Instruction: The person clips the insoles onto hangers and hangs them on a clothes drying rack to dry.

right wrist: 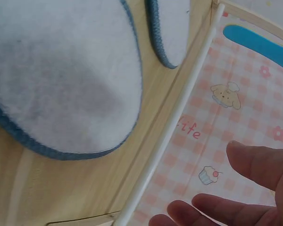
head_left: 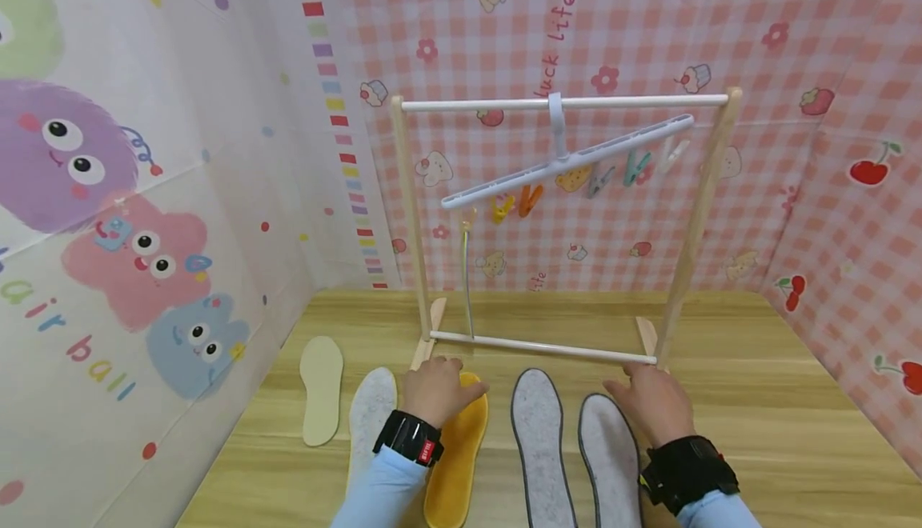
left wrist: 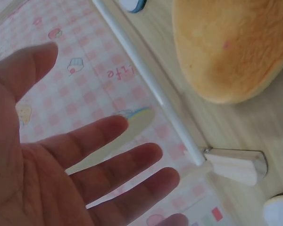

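A wooden rack with white rods (head_left: 543, 346) stands on the table, and a pale hanger (head_left: 569, 162) hangs tilted from its top rod. Small coloured clips (head_left: 530, 200) hang along the hanger; one at its left end holds an insole (head_left: 467, 280) seen edge-on. My left hand (head_left: 435, 392) is over the top of the orange insole (head_left: 458, 456), near the rack's left foot, fingers spread and holding nothing. Near the rack's right foot, my right hand (head_left: 657, 404) is beside a grey insole (head_left: 609, 456), fingers apart with nothing in them.
Another grey insole (head_left: 542, 440) lies between the hands. To the left are a white speckled insole (head_left: 371, 416) and a small cream insole (head_left: 322, 390). Patterned cloth (head_left: 576, 24) hangs behind the rack and along both sides of the wooden table (head_left: 778, 432).
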A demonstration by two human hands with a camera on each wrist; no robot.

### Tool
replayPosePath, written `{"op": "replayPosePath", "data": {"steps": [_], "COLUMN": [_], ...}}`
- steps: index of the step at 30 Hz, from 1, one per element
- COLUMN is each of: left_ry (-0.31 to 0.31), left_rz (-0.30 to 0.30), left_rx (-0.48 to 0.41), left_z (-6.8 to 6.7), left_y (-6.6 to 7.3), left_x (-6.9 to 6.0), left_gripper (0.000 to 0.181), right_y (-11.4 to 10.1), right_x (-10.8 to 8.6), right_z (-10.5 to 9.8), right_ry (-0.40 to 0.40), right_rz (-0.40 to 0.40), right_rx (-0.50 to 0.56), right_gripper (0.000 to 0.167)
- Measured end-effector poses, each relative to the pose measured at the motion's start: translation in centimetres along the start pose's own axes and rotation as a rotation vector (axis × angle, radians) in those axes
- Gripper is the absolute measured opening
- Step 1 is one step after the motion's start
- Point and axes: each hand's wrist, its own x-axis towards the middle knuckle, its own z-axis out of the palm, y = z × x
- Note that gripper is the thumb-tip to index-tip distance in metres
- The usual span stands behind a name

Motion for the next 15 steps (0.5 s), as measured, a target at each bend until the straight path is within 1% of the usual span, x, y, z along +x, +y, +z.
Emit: {"op": "replayPosePath", "data": {"steps": [4,9,15], "left_ry": [-0.032,-0.047,-0.095], "left_rz": [0.024,0.053,0.074], "left_rx": [-0.003,0.019,0.021], "left_z": [0.4,0.8,0.8], "left_y": [0.3,0.6,0.9], "left_x": [-0.7,-1.2,-1.8], "left_gripper": [0.058,0.056,0.051], "right_y": [0.4,0.7,0.8], "right_x": [-0.4,-0.7,-1.3], "right_z": [0.3,0.7,1.3], "right_ry": [-0.041,-0.121,-0.211], "right_rz": [0.037,0.088,0.148], "right_rx": [-0.022,-0.042,-0.058], "right_gripper": [0.049,0.052,0.041]}}
